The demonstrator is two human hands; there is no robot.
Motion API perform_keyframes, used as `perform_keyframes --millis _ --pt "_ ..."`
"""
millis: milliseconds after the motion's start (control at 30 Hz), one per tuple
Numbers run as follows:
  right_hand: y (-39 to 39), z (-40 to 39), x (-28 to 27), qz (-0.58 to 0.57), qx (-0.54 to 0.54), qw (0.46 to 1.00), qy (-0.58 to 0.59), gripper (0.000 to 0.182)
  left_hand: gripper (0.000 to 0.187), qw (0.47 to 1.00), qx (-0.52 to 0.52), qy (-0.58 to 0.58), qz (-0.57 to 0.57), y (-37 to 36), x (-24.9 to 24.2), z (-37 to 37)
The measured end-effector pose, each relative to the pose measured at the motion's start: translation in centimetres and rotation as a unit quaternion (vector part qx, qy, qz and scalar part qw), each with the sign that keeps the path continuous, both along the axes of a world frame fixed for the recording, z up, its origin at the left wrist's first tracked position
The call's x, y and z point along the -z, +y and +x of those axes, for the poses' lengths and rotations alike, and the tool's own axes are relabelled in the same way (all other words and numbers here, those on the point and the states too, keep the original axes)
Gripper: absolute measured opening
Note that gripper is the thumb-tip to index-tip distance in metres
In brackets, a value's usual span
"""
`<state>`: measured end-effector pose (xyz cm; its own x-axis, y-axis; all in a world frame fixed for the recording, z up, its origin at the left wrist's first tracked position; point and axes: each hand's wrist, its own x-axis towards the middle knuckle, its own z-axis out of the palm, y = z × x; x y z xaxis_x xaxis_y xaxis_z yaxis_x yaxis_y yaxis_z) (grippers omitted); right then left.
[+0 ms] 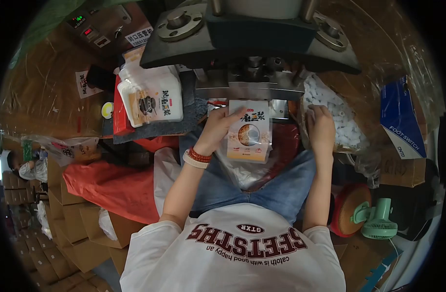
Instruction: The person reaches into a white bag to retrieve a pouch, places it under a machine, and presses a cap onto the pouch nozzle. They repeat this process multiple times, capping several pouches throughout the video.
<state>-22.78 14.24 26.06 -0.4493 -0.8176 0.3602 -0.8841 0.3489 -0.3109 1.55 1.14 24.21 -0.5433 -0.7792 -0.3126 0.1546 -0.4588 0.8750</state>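
Note:
My left hand [220, 127] grips the upper left corner of a printed food pouch [249, 130] with a clear round window. The pouch stands upright with its top under the jaws of a sealing machine [249, 46]. My right hand [321, 127] rests in a clear bag of small white packets [342, 117] to the right of the pouch, fingers curled among them; I cannot tell if it holds one. A red bead bracelet and a white band circle my left wrist.
A stack of filled pouches [152, 97] lies left of the machine. A control box with red and green displays [94, 29] sits at the upper left. A blue foot switch box [400, 119], a green fan [378, 219] and cardboard boxes [77, 224] surround my lap.

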Motion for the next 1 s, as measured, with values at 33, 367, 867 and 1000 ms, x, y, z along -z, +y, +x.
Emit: perform_keyframes --millis 33,367,867,1000 --pt "0.0 0.0 -0.2 -0.012 0.007 1.000 0.006 0.027 0.026 0.989 -0.002 -0.101 -0.105 -0.5 -0.7 1.2" --pt "0.7 4.2 -4.4 -0.274 -0.083 0.958 0.017 0.026 0.048 0.597 -0.010 -0.466 -0.653 0.0 0.6 14.9" --pt "1.4 9.7 -7.7 -0.069 -0.431 0.876 -0.206 0.035 0.024 0.792 0.058 -0.147 -0.590 6.1 -6.0 6.7" --pt "1.1 8.0 -6.8 -0.143 -0.231 0.941 -0.203 0.038 0.026 0.962 0.100 -0.170 -0.189 4.9 -0.1 3.0"
